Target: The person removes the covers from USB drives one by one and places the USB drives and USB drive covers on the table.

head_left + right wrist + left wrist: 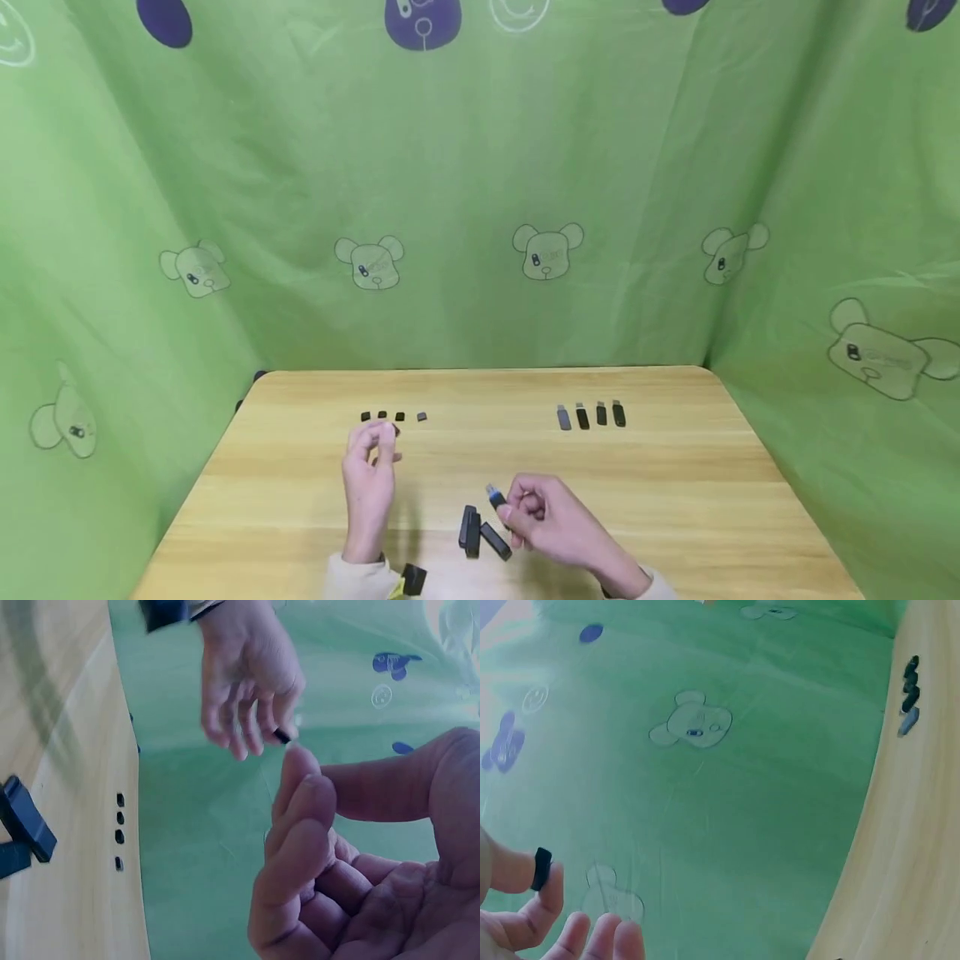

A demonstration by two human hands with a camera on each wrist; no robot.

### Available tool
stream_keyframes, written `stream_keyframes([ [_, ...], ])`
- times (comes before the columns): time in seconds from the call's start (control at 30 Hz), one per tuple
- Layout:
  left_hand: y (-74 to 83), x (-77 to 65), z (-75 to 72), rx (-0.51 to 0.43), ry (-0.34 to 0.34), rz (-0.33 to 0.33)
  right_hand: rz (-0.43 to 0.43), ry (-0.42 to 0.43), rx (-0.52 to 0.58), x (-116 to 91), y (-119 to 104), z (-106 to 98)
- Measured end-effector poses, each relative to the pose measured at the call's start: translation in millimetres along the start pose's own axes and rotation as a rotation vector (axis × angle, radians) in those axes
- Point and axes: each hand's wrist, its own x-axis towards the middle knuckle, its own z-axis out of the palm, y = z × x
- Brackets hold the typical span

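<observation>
My left hand (369,483) pinches a small black USB cap (542,868) between thumb and index finger, raised above the table's left half. The other left fingers are loosely bent. Right of it, my right hand (555,518) holds an uncapped black USB flash drive (498,498) between thumb and fingers. Its metal plug, blue inside, points up and left. In the right wrist view the fingers (296,862) hide this drive. Just left of the right hand, three dark capped flash drives (496,542) lie close together on the table.
Several small caps (400,416) stand in a row at the table's back left. Several uncapped flash drives (582,416) lie side by side at the back right. A green curtain (465,325) encloses the wooden table (675,467) behind and at both sides.
</observation>
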Motion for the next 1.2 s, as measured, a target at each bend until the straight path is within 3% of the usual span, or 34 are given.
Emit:
stream_keyframes([
  [0.1,3.1,1.3,1.6,0.023,-0.023,0.045,0.007,0.062,-0.025,3,-1,-6],
  [0.4,-10.1,-6.5,8.2,0.078,-0.04,0.026,0.115,0.221,0.001,24,3,-29],
  [0.7,-13.7,-9.8,9.2,0.112,-0.044,0.02,0.189,0.399,-0.022,49,16,-57],
  [1.2,-18.7,-14.0,11.7,0.13,-0.066,0.0,0.303,0.513,-0.064,82,58,-88],
])
